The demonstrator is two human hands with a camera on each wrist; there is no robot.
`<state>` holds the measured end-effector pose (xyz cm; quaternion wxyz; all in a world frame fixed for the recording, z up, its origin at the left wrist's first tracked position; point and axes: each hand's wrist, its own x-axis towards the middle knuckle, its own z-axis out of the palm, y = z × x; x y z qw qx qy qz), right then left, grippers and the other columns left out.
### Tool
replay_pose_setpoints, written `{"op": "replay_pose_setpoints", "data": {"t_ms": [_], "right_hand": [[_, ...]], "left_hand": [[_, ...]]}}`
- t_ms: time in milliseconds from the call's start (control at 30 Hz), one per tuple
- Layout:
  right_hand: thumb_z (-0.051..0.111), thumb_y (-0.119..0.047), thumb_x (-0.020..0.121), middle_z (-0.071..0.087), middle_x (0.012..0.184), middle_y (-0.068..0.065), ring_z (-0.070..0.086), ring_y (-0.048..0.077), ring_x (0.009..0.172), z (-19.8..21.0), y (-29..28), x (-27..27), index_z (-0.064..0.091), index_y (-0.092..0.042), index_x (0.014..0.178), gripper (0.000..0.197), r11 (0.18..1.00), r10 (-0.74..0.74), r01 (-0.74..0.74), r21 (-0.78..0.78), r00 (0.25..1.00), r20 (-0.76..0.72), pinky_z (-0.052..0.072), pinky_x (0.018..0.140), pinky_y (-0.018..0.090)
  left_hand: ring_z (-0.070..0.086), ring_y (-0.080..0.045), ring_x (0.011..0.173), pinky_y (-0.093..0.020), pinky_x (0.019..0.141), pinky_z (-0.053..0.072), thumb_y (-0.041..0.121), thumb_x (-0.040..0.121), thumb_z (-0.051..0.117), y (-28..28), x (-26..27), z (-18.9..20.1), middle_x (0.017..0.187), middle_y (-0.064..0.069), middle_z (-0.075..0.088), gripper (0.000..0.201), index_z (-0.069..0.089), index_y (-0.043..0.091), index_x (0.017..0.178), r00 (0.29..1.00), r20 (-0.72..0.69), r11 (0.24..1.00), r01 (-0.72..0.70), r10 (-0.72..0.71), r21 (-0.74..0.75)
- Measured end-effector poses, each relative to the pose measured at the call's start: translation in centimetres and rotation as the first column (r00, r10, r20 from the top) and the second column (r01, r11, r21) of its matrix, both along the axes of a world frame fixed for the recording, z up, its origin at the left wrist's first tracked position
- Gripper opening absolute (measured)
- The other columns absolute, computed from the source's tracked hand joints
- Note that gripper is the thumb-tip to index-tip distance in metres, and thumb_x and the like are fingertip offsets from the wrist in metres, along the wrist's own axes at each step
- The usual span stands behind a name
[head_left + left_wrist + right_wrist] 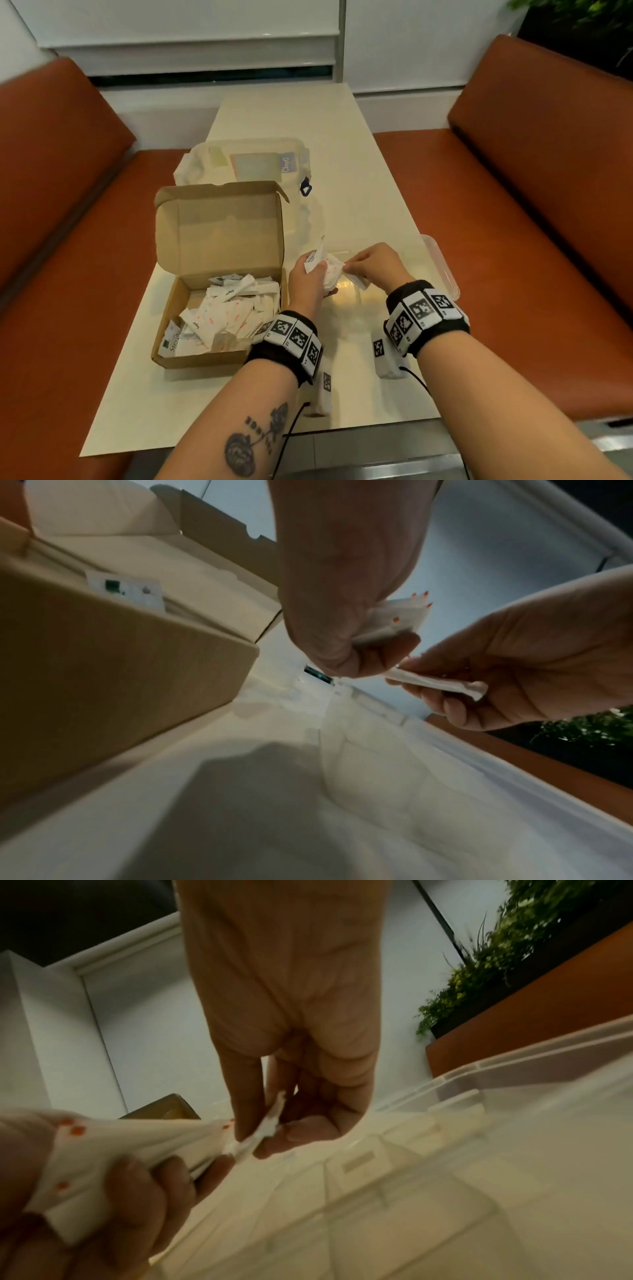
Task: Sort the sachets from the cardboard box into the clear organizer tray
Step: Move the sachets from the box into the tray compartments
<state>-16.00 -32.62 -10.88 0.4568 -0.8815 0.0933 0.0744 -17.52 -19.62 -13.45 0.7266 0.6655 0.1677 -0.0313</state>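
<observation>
An open cardboard box (191,359) on the table's left holds several white sachets (226,315). To its right, my left hand (310,281) grips a bunch of white sachets with orange dots (330,274) above the clear organizer tray (442,270). My right hand (371,262) pinches one thin white sachet (356,279) at the edge of that bunch. In the left wrist view the bunch (394,620) sticks out of the left hand (346,588), and the single sachet (441,683) lies across the right hand's fingers (428,696). The right wrist view shows the pinch (263,1131) over the tray's dividers (383,1164).
A clear lidded plastic container (246,161) with labels stands behind the cardboard box. Orange bench seats (513,240) flank the cream table (342,137) on both sides. A potted plant (496,947) stands beyond the right bench.
</observation>
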Motion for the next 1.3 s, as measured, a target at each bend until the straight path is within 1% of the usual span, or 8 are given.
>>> {"op": "replay_pose_setpoints", "data": {"t_ms": [67, 167, 200, 400, 533, 933, 1200, 1300], "right_hand": [[0.071, -0.011, 0.079, 0.073, 0.090, 0.012, 0.058, 0.012, 0.073, -0.6, 0.2, 0.3, 0.076, -0.004, 0.088, 0.012, 0.999, -0.027, 0.026, -0.027, 1.000, -0.008, 0.045, 0.070, 0.025], [0.065, -0.009, 0.082, 0.072, 0.089, 0.014, 0.065, 0.022, 0.086, -1.3, 0.7, 0.8, 0.075, -0.002, 0.086, 0.013, 0.989, -0.075, 0.074, -0.128, 0.997, -0.009, 0.046, 0.071, 0.025], [0.061, -0.006, 0.082, 0.072, 0.090, 0.014, 0.066, 0.024, 0.089, -1.5, 1.0, 0.9, 0.074, 0.000, 0.086, 0.015, 0.984, -0.074, 0.069, -0.164, 0.997, -0.022, 0.048, 0.072, 0.026], [0.047, 0.006, 0.084, 0.065, 0.105, 0.017, 0.061, 0.029, 0.098, -2.8, 3.6, 1.4, 0.062, 0.003, 0.102, 0.024, 0.962, -0.012, -0.004, -0.272, 0.998, -0.056, 0.048, 0.077, 0.029], [0.041, 0.006, 0.088, 0.061, 0.113, 0.019, 0.058, 0.029, 0.103, -3.8, 4.0, 1.3, 0.059, 0.003, 0.108, 0.027, 0.942, 0.027, -0.042, -0.332, 0.998, -0.049, 0.044, 0.081, 0.029], [0.053, 0.002, 0.089, 0.061, 0.118, 0.014, 0.057, 0.026, 0.110, -4.1, 4.1, 2.2, 0.060, -0.002, 0.117, 0.030, 0.851, 0.218, -0.237, -0.468, 0.971, -0.094, 0.045, 0.092, 0.030], [0.056, -0.002, 0.086, 0.065, 0.111, 0.012, 0.062, 0.026, 0.102, -5.2, 4.0, 1.9, 0.063, -0.008, 0.113, 0.028, 0.829, 0.253, -0.262, -0.494, 0.964, -0.086, 0.046, 0.085, 0.028], [0.057, -0.002, 0.086, 0.066, 0.111, 0.012, 0.062, 0.026, 0.102, -5.3, 3.9, 2.0, 0.064, -0.009, 0.113, 0.029, 0.845, 0.258, -0.264, -0.466, 0.963, -0.078, 0.046, 0.085, 0.028]], "left_hand": [[0.060, -0.020, 0.083, -0.019, 0.048, 0.052, 0.007, 0.095, 0.050, 0.2, 0.4, -0.3, 0.110, -0.012, 0.058, 0.034, 0.052, 0.008, 0.129, 1.000, 0.022, 0.999, -0.020, 0.019, 0.047], [0.060, -0.028, 0.103, -0.036, 0.084, 0.055, 0.012, 0.096, 0.050, 0.2, 1.1, -0.4, 0.120, -0.015, 0.059, 0.035, 0.050, 0.008, 0.131, 0.998, 0.052, 0.992, -0.034, 0.028, 0.121], [0.059, -0.027, 0.103, -0.034, 0.086, 0.051, 0.014, 0.096, 0.050, 0.2, 1.4, -0.4, 0.120, -0.014, 0.060, 0.035, 0.050, 0.009, 0.130, 0.997, 0.073, 0.988, -0.041, 0.031, 0.148], [0.059, -0.021, 0.094, -0.032, 0.082, 0.050, 0.016, 0.096, 0.050, 0.1, 2.8, -0.5, 0.108, -0.007, 0.062, 0.030, 0.054, 0.011, 0.126, 0.987, 0.156, 0.974, -0.078, 0.045, 0.212], [0.057, -0.012, 0.080, -0.022, 0.068, 0.047, 0.021, 0.096, 0.051, 0.8, 3.2, -1.4, 0.090, 0.007, 0.058, 0.029, 0.054, 0.018, 0.124, 0.987, 0.145, 0.965, -0.103, 0.069, 0.243], [0.054, 0.003, 0.072, -0.001, 0.048, 0.039, 0.018, 0.096, 0.052, 1.6, 4.1, -3.1, 0.098, 0.002, 0.058, 0.031, 0.053, 0.016, 0.127, 0.990, 0.135, 0.971, -0.079, 0.049, 0.225], [0.057, -0.009, 0.079, -0.002, 0.054, 0.040, 0.017, 0.096, 0.053, 1.7, 4.0, -3.5, 0.102, -0.001, 0.059, 0.031, 0.053, 0.016, 0.127, 0.992, 0.121, 0.980, -0.059, 0.036, 0.189], [0.060, -0.013, 0.083, -0.020, 0.074, 0.047, 0.015, 0.095, 0.052, 1.6, 3.6, -3.4, 0.103, -0.002, 0.061, 0.028, 0.054, 0.017, 0.124, 0.994, 0.103, 0.990, -0.034, 0.020, 0.139]]}}
